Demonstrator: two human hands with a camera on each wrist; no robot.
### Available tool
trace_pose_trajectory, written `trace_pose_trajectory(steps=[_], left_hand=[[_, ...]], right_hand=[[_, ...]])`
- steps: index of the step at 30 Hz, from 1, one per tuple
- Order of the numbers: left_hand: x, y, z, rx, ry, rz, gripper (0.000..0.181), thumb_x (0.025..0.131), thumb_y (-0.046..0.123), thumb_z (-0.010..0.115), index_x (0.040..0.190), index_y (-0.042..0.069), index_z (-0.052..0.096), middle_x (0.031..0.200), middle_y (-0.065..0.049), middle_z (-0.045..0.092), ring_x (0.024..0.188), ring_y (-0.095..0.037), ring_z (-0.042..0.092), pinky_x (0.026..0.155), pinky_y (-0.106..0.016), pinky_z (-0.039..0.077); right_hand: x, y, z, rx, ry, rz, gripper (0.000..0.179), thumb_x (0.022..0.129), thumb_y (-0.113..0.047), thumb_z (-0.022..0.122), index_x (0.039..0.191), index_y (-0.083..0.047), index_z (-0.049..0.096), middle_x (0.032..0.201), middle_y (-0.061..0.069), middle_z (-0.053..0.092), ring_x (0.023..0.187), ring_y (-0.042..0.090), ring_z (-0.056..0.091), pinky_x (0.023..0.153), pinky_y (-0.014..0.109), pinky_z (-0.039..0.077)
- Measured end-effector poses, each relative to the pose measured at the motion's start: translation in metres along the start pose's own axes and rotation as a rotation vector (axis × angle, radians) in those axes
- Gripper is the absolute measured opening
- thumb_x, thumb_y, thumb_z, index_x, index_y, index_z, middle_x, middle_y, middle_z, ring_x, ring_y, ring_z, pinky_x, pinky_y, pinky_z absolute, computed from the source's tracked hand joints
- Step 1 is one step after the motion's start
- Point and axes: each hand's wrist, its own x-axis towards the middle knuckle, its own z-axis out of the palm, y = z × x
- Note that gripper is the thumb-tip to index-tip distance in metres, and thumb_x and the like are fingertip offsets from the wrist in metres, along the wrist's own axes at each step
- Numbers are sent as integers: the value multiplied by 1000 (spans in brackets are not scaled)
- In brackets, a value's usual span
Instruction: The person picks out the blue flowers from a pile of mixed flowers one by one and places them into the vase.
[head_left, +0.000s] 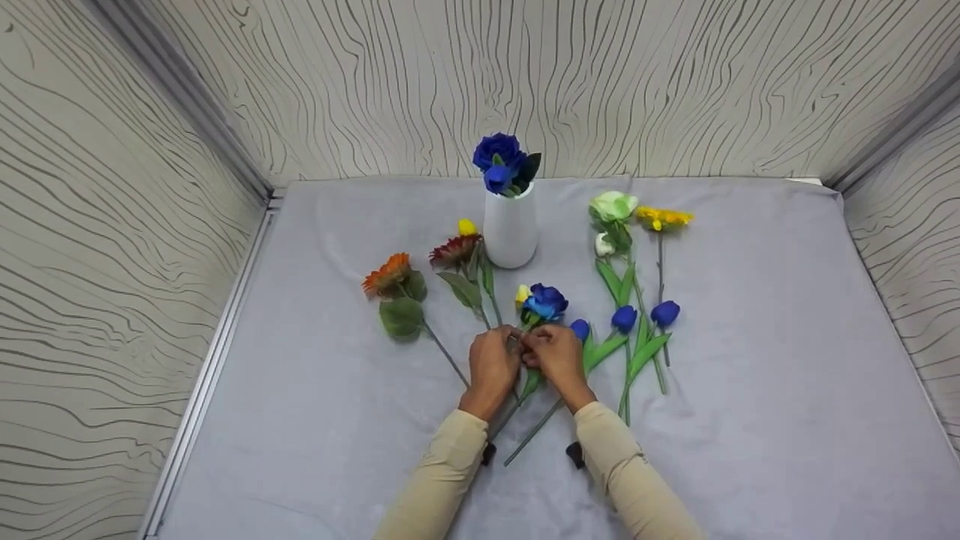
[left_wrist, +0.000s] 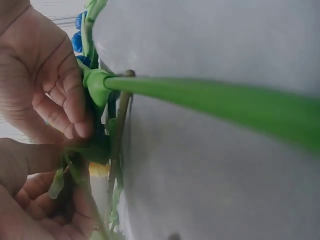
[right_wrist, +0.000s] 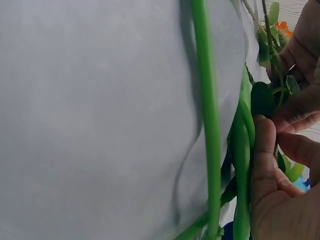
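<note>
My left hand (head_left: 493,364) holds a thin leafy flower stem (left_wrist: 89,197) between its curled fingers and thumb. Close against it, my right hand (head_left: 559,356) pinches a dark green leaf (right_wrist: 262,99) on that stem with thumb and forefinger. Just beyond the fingers lie a blue two-tone flower (head_left: 545,300) and a yellow bud (head_left: 523,295). The hands hide which bloom the held stem belongs to. Beneath and beside them, green-leaved stems cross on the cloth, with a blue tulip (head_left: 580,329) next to my right hand.
A white vase (head_left: 511,232) with blue roses (head_left: 500,154) stands at the back. Orange (head_left: 388,275) and dark red flowers (head_left: 455,252) lie left. To the right lie blue tulips (head_left: 624,319), a white-green flower (head_left: 613,206) and a yellow flower (head_left: 664,219). Patterned panels enclose the grey cloth (head_left: 765,360).
</note>
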Motion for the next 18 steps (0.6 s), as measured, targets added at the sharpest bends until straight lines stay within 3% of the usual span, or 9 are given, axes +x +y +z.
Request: trace_pose_trajectory(steps=[8,14,18], left_hand=[[1,7,-8,-30,48,30,12,84,2,65,85,9,75,76,-3,71,68,-20,66,62,-34,52],[2,12,-15,-42,66,26,8,81,6,73,87,10,72,65,-2,65,57,-18,60,54,-33,48],[4,15,-20,-50,74,39,10,80,4,74,87,11,73,68,-3,68,58,-19,61,54,-32,48]], right_hand=[[1,-9,-2,132,5,40,10,86,-5,68,85,4,70,72,12,69,58,19,67,55,32,56],[-1,-17,-6,153,2,8,11,87,-6,68,86,5,70,72,13,70,60,18,67,59,39,57],[-2,-20,-7,165,-8,-48,12,88,-7,68,88,5,70,75,15,70,63,23,68,61,42,56]])
